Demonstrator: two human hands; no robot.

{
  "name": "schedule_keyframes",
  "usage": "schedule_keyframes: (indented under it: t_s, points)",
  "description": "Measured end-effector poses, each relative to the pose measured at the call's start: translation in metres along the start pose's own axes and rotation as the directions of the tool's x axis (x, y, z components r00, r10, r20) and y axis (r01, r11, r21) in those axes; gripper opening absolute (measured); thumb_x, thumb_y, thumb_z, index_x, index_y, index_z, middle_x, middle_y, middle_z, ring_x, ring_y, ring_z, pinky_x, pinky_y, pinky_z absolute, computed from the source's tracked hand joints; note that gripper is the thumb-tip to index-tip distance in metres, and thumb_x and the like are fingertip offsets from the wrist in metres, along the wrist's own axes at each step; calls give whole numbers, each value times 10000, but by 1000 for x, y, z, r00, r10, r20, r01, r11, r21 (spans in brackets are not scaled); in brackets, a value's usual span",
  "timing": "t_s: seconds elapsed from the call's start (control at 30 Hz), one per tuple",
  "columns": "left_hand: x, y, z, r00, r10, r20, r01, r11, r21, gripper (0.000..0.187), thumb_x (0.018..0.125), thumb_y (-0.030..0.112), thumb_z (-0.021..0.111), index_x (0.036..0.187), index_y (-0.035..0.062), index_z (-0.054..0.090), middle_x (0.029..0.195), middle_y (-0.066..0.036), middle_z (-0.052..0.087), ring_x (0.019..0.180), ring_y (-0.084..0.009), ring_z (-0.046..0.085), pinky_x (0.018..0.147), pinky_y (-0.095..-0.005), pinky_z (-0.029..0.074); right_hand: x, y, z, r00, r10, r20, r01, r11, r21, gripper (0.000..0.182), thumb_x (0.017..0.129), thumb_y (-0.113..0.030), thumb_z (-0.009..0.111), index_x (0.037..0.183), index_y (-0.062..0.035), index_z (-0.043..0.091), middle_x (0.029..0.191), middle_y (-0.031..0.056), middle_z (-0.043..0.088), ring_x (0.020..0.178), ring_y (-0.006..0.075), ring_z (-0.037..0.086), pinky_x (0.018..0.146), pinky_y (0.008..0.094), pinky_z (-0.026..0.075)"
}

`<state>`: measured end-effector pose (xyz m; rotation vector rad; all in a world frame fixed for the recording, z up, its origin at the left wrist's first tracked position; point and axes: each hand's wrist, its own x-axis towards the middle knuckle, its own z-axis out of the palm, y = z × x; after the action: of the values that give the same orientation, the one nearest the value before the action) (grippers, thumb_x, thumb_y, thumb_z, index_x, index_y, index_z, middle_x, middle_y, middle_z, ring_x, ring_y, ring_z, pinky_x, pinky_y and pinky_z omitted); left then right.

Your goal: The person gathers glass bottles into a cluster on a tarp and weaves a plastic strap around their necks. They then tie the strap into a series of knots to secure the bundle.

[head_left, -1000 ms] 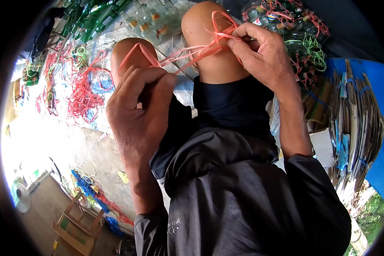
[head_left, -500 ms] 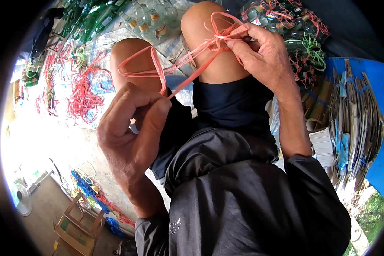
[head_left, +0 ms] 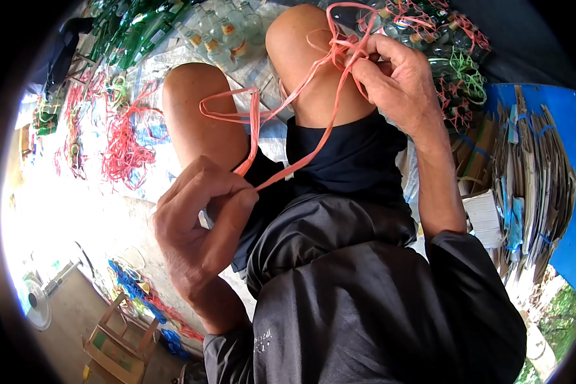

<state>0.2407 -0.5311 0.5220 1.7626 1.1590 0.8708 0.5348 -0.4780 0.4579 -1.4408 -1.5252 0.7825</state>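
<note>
My left hand [head_left: 205, 221] is pinched closed on a length of pink plastic twine [head_left: 255, 121] low over my lap. Strands run from it up to my right hand [head_left: 393, 83], whose thumb and forefinger grip the same twine beside a loose tangle of loops [head_left: 340, 46] above my knee [head_left: 294, 38]. A folded loop of twine hangs between the hands in front of the other knee [head_left: 198, 83]. One strand sags in a curve toward the left fingertips. Whether the tangle is knotted is hard to make out.
Green bottles [head_left: 141, 38] and clear bottles [head_left: 221, 38] lie ahead. More bottles in twine [head_left: 457, 70] are at upper right. Pink twine [head_left: 128, 150] lies heaped at left. Flattened cardboard [head_left: 531, 173] is stacked at right. A fan [head_left: 35, 297] and wooden chair [head_left: 118, 342] are lower left.
My left hand has moved down and slightly right. The strand between the hands has slackened into a curve, and the loop by my right hand stands larger and higher.
</note>
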Motion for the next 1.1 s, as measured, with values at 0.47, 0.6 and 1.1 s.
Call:
schedule_keyframes:
  t_s: [0.47, 0.6, 1.1]
  points:
    - [-29, -7, -37, 990, 40, -133, -50, 996, -74, 168, 746, 88, 743, 823, -52, 690, 744, -91, 595, 682, -159, 510, 641, -286, 360, -1, 11, -1, 1000, 12, -23, -12, 1000, -22, 116, 972, -121, 724, 1037, -29, 754, 741, -52, 636, 662, 6, 513, 573, 214, 404]
    - [-31, -2, -30, 990, -46, -130, 42, 999, -34, 143, 735, 37, 718, 834, -62, 691, 741, -80, 583, 679, -151, 507, 639, -282, 361, -2, 13, -2, 999, -15, -42, 14, 1000, -7, 123, 964, -112, 728, 1047, -27, 756, 776, -48, 661, 671, 11, 524, 588, 213, 429]
    - [-50, -11, -44, 982, -142, -121, 163, 969, 185, 104, 768, -101, 701, 857, -57, 671, 741, -62, 565, 674, -125, 531, 647, -265, 395, -10, 4, -14, 995, 99, 26, -100, 995, 24, 167, 989, -121, 702, 1017, 43, 722, 908, 61, 742, 801, 80, 659, 731, 246, 552]
